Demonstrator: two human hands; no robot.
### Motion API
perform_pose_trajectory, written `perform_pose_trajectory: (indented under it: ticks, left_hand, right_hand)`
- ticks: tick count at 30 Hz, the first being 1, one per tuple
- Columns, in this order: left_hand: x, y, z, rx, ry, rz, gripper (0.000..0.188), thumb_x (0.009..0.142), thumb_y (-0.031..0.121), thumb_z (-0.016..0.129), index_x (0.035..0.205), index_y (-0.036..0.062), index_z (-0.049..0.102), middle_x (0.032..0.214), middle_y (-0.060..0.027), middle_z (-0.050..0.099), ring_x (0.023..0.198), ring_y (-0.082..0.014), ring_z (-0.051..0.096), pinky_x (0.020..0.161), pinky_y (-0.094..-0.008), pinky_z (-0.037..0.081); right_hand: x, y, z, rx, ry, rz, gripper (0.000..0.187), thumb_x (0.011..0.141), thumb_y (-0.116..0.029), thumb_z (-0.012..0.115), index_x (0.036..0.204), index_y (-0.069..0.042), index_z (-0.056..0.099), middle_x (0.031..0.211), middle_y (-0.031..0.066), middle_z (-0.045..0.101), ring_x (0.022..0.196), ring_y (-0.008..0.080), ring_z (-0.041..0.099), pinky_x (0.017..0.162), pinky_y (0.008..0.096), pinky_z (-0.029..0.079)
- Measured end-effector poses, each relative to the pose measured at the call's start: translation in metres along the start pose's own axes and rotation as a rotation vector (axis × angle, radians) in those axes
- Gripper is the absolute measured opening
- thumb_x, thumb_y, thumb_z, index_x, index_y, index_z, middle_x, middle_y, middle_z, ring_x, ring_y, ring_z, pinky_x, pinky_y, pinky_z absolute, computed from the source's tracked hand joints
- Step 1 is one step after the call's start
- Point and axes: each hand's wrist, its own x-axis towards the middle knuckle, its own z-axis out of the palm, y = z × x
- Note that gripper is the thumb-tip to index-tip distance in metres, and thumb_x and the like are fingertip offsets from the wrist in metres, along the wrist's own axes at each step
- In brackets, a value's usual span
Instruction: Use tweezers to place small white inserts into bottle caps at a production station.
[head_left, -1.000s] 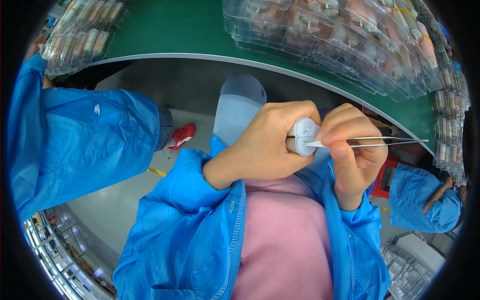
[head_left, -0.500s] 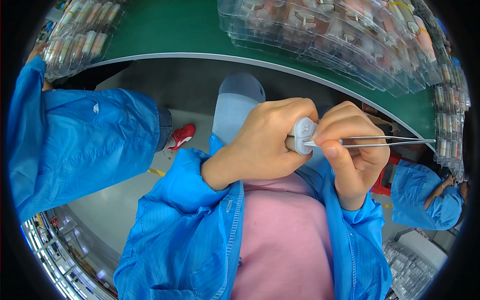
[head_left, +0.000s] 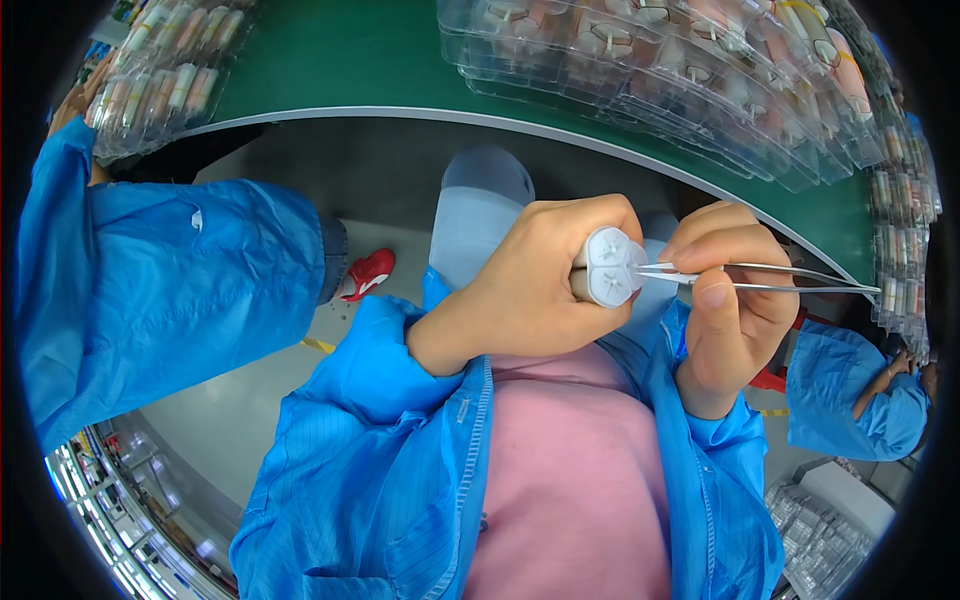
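Note:
My left hand [head_left: 540,275] is wrapped round a white double tube [head_left: 611,267]. Its two-lobed end faces up, with a small cross-shaped mark in each round. Between the thumb and fingers of my right hand [head_left: 735,290] is a pair of metal tweezers [head_left: 840,290]. Their tips point left and lie at or very near the right edge of the tube's end; whether they touch it I cannot tell. The tweezers' legs are spread apart, and their joined end reaches out to the right. Both hands are in front of my chest, nearer me than the table edge.
Clear plastic trays of tubes [head_left: 650,60] are stacked on the green table [head_left: 340,55], with more tubes [head_left: 165,90] at its far left. A person in a blue coat [head_left: 180,290] stands close on my left; another blue-clad person [head_left: 850,390] is at the right.
My right hand has drawn back a little to the right, and the tweezers' legs have spread wider. The tube's end has turned to show both rounds.

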Motion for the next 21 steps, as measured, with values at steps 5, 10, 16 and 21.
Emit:
perform_pose_trajectory:
  ticks: [5, 10, 16, 21]
  left_hand:
    - [-0.0006, -0.0011, 0.0001, -0.022, -0.016, -0.021, 0.018, 0.067, -0.002, 0.067, 0.081, 0.0024, 0.055, 0.068, -0.0031, 0.057, 0.061, -0.0077, 0.053, 0.052, -0.0235, 0.039]
    - [-0.0020, 0.0000, 0.0025, -0.003, -0.058, -0.015, 0.017, 0.069, 0.000, 0.066, 0.083, 0.0014, 0.056, 0.069, -0.0042, 0.058, 0.062, -0.0091, 0.053, 0.052, -0.0245, 0.040]
    - [-0.0013, -0.0020, 0.0043, -0.018, -0.041, 0.000, 0.020, 0.065, 0.001, 0.066, 0.080, 0.0005, 0.054, 0.067, -0.0116, 0.056, 0.058, -0.0234, 0.055, 0.051, -0.0315, 0.041]
    - [-0.0017, 0.0007, 0.0027, -0.038, -0.042, -0.034, 0.021, 0.063, 0.002, 0.067, 0.077, -0.0001, 0.052, 0.065, -0.0158, 0.054, 0.057, -0.0311, 0.056, 0.050, -0.0351, 0.041]
  right_hand:
    - [0.0018, 0.0067, 0.0039, 0.043, 0.007, -0.032, 0.014, 0.079, -0.007, 0.066, 0.088, 0.003, 0.064, 0.085, 0.0147, 0.062, 0.074, 0.0162, 0.055, 0.065, 0.0256, 0.042]
    - [0.0047, 0.0064, 0.0041, 0.058, -0.035, -0.024, 0.014, 0.077, -0.006, 0.066, 0.088, 0.003, 0.065, 0.084, 0.0144, 0.062, 0.073, 0.0170, 0.057, 0.064, 0.0255, 0.044]
    - [0.0050, 0.0083, 0.0040, 0.046, -0.061, -0.010, 0.014, 0.074, -0.007, 0.068, 0.085, 0.002, 0.066, 0.081, 0.0127, 0.063, 0.071, 0.0165, 0.057, 0.062, 0.0255, 0.044]
    - [0.0048, 0.0111, 0.0047, 0.060, -0.077, -0.026, 0.014, 0.074, -0.006, 0.068, 0.085, 0.002, 0.066, 0.081, 0.0128, 0.063, 0.070, 0.0164, 0.057, 0.061, 0.0252, 0.044]
